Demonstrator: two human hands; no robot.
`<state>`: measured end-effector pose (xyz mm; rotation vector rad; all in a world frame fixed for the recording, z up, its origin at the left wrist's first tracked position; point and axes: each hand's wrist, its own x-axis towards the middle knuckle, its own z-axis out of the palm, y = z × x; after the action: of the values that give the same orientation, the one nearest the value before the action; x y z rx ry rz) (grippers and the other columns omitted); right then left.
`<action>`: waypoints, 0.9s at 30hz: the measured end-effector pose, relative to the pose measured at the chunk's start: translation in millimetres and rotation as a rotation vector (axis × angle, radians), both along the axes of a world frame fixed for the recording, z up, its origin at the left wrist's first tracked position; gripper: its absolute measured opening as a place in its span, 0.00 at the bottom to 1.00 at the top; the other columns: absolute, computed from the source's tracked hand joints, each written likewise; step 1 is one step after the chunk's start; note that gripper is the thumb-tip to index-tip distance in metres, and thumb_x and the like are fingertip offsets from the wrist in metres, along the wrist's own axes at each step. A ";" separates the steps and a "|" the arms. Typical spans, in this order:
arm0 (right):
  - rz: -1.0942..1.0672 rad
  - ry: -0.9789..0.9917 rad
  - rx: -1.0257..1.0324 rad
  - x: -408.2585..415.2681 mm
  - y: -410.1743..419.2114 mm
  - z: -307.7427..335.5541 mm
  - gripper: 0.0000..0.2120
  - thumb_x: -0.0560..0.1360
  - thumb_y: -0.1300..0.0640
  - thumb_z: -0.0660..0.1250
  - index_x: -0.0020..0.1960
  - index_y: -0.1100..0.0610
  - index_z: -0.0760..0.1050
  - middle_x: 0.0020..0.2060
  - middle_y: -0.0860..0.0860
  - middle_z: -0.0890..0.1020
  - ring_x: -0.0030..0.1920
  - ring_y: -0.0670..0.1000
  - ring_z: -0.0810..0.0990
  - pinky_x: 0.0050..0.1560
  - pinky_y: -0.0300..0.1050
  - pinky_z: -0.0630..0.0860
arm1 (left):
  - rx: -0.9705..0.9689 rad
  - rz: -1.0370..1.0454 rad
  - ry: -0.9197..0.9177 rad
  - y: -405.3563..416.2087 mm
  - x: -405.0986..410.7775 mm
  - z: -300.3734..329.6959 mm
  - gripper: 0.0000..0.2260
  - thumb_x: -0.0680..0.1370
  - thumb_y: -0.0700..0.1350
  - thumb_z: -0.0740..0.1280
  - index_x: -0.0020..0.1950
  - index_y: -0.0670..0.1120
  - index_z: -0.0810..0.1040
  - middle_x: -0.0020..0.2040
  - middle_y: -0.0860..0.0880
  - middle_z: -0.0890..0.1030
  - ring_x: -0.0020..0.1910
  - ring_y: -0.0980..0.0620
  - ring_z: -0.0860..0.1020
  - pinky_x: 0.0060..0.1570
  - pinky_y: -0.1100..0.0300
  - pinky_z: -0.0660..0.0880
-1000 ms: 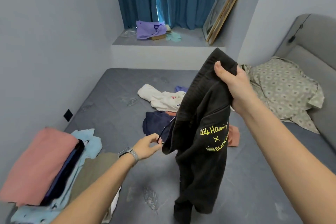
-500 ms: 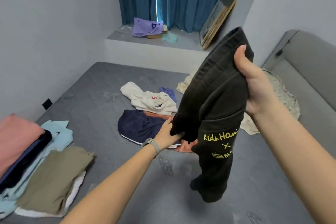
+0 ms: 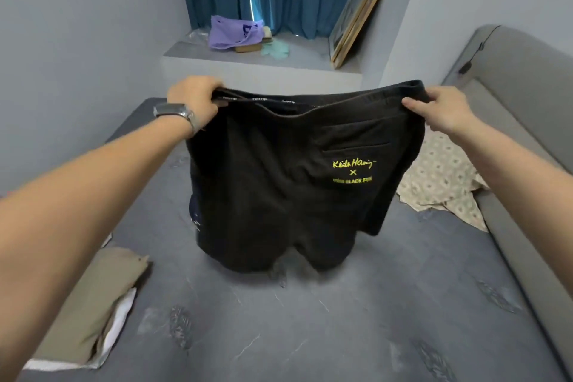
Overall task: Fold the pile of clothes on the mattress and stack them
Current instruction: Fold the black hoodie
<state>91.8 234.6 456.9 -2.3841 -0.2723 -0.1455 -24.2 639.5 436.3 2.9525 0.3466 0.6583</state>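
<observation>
The waistband of the black shorts [image 3: 297, 183] is pinched at its two ends, one in the grip of the left hand [image 3: 193, 102], the other in that of the right hand [image 3: 446, 108], fingers curled over the hem. The shorts are held spread above the mattress [image 3: 310, 326], near its middle, legs hanging limp. The cloth is judged soft and light; the waistband corners are the surest hold.

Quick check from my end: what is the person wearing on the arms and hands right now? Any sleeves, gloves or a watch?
Both forearms are bare to the frame edge: no sleeves show, and there are no gloves. The left hand has a wristwatch at the wrist, with a dark rectangular face and a grey metallic mesh-like band. The right hand and its wrist carry nothing; no rings are visible on either hand.
</observation>
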 end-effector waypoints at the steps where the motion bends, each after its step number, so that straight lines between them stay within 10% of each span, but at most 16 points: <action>1: 0.016 0.050 0.086 3.6 4.9 -4.9 0.13 0.78 0.54 0.66 0.56 0.63 0.77 0.42 0.57 0.78 0.29 0.48 0.78 0.25 0.34 0.71 | 0.041 0.015 -0.022 3.8 2.5 8.0 0.08 0.76 0.43 0.66 0.54 0.48 0.80 0.53 0.41 0.81 0.54 0.36 0.77 0.45 0.49 0.73; 5: 0.090 0.107 0.422 9.5 28.8 -25.3 0.12 0.80 0.63 0.62 0.62 0.63 0.74 0.48 0.54 0.79 0.31 0.40 0.82 0.35 0.32 0.79 | 0.095 0.043 -0.159 25.3 1.2 14.3 0.12 0.73 0.37 0.62 0.54 0.47 0.79 0.51 0.41 0.81 0.52 0.36 0.77 0.43 0.49 0.72; 9: 0.127 0.014 0.304 5.9 37.3 -79.4 0.09 0.78 0.66 0.64 0.57 0.62 0.77 0.48 0.54 0.80 0.46 0.47 0.79 0.47 0.34 0.73 | 0.156 -0.055 -0.185 44.8 -21.4 -44.3 0.14 0.71 0.35 0.65 0.52 0.50 0.80 0.45 0.43 0.82 0.45 0.38 0.79 0.39 0.50 0.74; 13: 0.149 0.150 0.132 -13.6 30.9 -178.1 0.03 0.76 0.68 0.65 0.49 0.65 0.77 0.44 0.65 0.80 0.48 0.64 0.79 0.48 0.51 0.72 | 0.196 -0.257 0.037 45.5 -59.8 -154.7 0.15 0.65 0.38 0.63 0.45 0.50 0.84 0.37 0.47 0.84 0.31 0.43 0.81 0.28 0.56 0.75; 17: 0.109 0.361 0.019 -60.5 31.7 -293.6 0.22 0.73 0.71 0.67 0.42 0.42 0.77 0.43 0.54 0.83 0.46 0.54 0.80 0.43 0.29 0.70 | 0.209 -0.302 0.474 36.1 -108.4 -285.9 0.17 0.56 0.39 0.65 0.40 0.52 0.86 0.37 0.51 0.85 0.27 0.51 0.80 0.26 0.63 0.73; 24: 0.025 0.660 -0.127 -165.7 9.9 -492.0 0.20 0.67 0.79 0.66 0.44 0.56 0.81 0.44 0.53 0.81 0.50 0.58 0.81 0.44 0.19 0.66 | 0.179 -0.318 0.844 -6.0 -197.7 -472.0 0.17 0.64 0.44 0.54 0.25 0.53 0.81 0.22 0.55 0.77 0.23 0.53 0.76 0.31 0.66 0.69; 27: -0.035 0.744 -0.144 -212.5 -8.9 -538.7 0.19 0.68 0.80 0.64 0.45 0.58 0.82 0.48 0.57 0.81 0.52 0.59 0.79 0.49 0.30 0.68 | 0.096 -0.305 0.974 -23.6 -241.2 -530.1 0.17 0.65 0.44 0.53 0.23 0.51 0.79 0.20 0.54 0.74 0.22 0.52 0.75 0.36 0.59 0.60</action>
<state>-120.6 225.8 -81.9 -2.3993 0.1180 0.7526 -265.3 615.9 -93.9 3.0740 -0.0946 -0.8454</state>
